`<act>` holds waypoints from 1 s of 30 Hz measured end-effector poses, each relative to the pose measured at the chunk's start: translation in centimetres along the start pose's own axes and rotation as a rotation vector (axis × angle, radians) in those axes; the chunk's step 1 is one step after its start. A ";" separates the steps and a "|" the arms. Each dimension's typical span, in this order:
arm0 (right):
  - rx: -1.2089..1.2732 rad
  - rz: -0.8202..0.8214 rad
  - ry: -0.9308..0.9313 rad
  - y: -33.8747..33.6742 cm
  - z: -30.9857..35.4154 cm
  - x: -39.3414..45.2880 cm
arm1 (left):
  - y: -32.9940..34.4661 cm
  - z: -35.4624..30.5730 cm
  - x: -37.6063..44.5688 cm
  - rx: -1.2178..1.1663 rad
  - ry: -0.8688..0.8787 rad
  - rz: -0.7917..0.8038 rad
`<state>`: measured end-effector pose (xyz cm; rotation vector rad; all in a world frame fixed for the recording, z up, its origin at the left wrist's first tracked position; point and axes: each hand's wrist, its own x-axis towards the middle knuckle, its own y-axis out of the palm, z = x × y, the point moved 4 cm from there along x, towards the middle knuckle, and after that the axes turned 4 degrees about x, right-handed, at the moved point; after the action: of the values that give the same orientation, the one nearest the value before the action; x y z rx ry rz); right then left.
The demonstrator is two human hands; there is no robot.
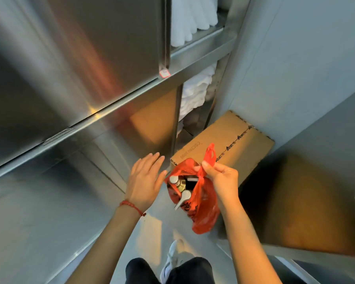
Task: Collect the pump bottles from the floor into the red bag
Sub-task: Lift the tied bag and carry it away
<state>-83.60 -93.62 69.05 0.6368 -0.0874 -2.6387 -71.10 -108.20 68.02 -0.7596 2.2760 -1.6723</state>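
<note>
The red plastic bag (205, 210) hangs in mid-air above the floor, held up by its handles. My right hand (221, 179) pinches the handles at the bag's right top. Inside the open mouth stand pump bottles (179, 186) with white pump heads; two heads show, and the dark bottle bodies are mostly hidden by the bag. My left hand (145, 181) hovers flat with fingers apart just left of the bag's mouth, holding nothing. A red string bracelet sits on the left wrist.
A tall stainless steel cabinet (74, 83) fills the left side. White towels (195, 93) are stacked on its open shelves. A flat cardboard box (234, 140) lies on the floor behind the bag. Grey walls close in on the right. My white shoe (172, 257) is below.
</note>
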 end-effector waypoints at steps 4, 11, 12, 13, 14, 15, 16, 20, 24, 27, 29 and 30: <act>-0.059 0.076 0.009 2.6 -1.6 -3.0 | -1.5 2.7 -5.2 0.032 -0.064 -0.011; -0.132 0.218 0.006 7.9 -4.6 -8.1 | -4.8 7.3 -14.6 0.114 -0.207 -0.064; -0.142 0.243 0.007 8.6 -5.0 -8.9 | -5.2 7.9 -15.9 0.118 -0.243 -0.077; -0.153 0.267 0.010 9.3 -5.4 -9.7 | -5.6 8.4 -17.3 0.125 -0.281 -0.089; -0.165 0.292 0.013 10.0 -5.8 -10.4 | -6.1 8.8 -18.6 0.131 -0.320 -0.101; -0.177 0.323 0.013 10.7 -6.2 -11.1 | -6.6 9.1 -19.9 0.137 -0.355 -0.117; -0.192 0.356 0.010 11.4 -6.5 -11.9 | -7.1 9.4 -21.1 0.142 -0.391 -0.134; -0.242 0.497 0.033 14.2 -8.0 -14.4 | -8.6 10.0 -26.0 0.160 -0.547 -0.186; -0.294 0.670 0.067 17.1 -9.7 -16.9 | -9.7 10.0 -30.8 0.182 -0.777 -0.168; -0.351 0.807 0.092 18.8 -11.4 -19.3 | -10.2 9.3 -34.5 0.196 -0.934 -0.176; -0.397 0.893 0.108 19.9 -12.7 -20.9 | -10.3 8.7 -36.9 0.195 -1.037 -0.190; -0.421 0.935 0.119 20.3 -13.3 -21.7 | -10.3 8.3 -38.2 0.194 -1.088 -0.201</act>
<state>-52.27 -102.56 69.53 0.4462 0.1664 -1.6420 -32.15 -97.37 70.12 -1.4164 1.2853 -1.0569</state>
